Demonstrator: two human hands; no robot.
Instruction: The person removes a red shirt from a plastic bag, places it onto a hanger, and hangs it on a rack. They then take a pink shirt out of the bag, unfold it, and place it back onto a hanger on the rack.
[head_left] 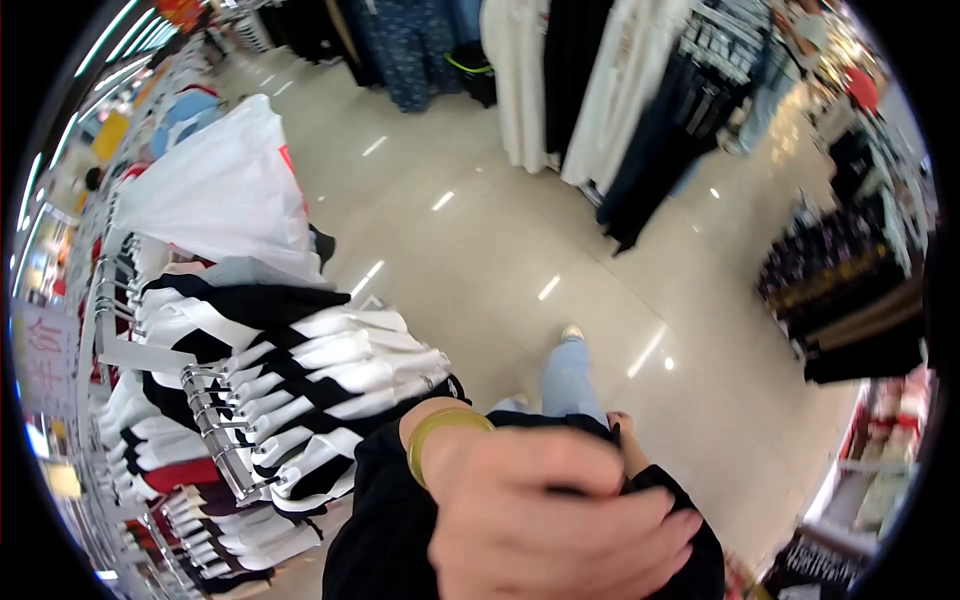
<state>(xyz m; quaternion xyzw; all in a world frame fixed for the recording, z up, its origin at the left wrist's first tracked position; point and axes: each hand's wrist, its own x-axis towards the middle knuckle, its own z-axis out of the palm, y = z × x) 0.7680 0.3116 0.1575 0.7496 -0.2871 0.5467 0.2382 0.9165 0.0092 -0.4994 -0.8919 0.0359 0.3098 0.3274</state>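
My left hand (560, 510), with a yellow-green bangle (447, 437) on its wrist, is large and blurred at the bottom centre, in front of my black top (385, 510). Its fingers are curled; what they hold, if anything, is hidden. My right hand (621, 423) shows small beyond it, low beside my body, and its fingers are too small to read. Black and white garments (330, 385) hang on a metal rail (225, 440) just left of my left arm.
A white plastic bag (225, 190) lies over the rack at upper left. Long trousers (640, 130) hang at the top, and dark clothes (840, 270) hang on the right. A person (765, 95) stands at upper right. Shiny beige floor (470, 270) lies between the racks.
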